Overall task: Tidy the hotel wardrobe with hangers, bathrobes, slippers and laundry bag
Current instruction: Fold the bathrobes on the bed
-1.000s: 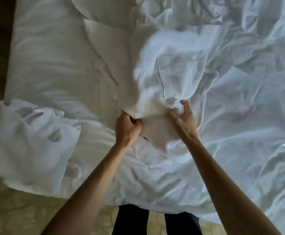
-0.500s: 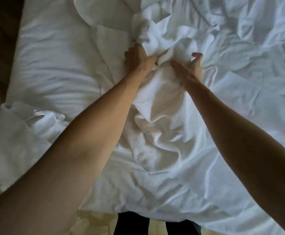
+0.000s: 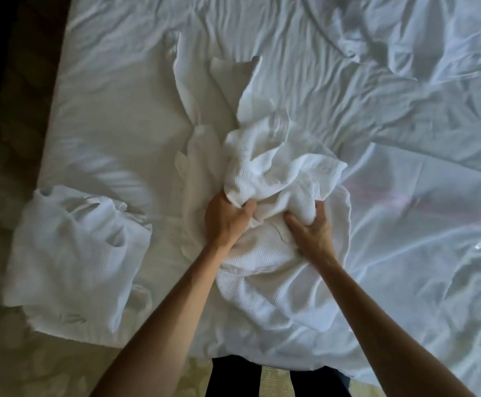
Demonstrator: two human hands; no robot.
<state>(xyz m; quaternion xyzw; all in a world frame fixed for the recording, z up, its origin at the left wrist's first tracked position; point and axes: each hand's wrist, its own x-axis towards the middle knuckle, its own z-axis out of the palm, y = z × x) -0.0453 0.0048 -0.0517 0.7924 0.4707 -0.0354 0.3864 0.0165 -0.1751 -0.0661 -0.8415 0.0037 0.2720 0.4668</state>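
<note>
A white waffle-weave bathrobe (image 3: pixel 273 173) lies crumpled in the middle of the bed. My left hand (image 3: pixel 225 219) grips a bunch of its cloth on the left. My right hand (image 3: pixel 311 227) grips another bunch on the right, fingers curled into the fabric. A long strip of the robe (image 3: pixel 205 90) stretches away up the bed. A second white bathrobe (image 3: pixel 76 259) lies folded at the bed's left corner, hanging a little over the edge.
The white bed sheet (image 3: pixel 405 110) is wrinkled all over, with a flat folded sheet panel (image 3: pixel 422 202) to the right. Patterned carpet (image 3: pixel 10 353) lies at the left and below. My dark trouser legs (image 3: pixel 233 376) stand at the bed's near edge.
Both hands reached far up the bed half a second ago, then pulled back toward me with bunched robe cloth. The robe's far part now lies gathered on its near part.
</note>
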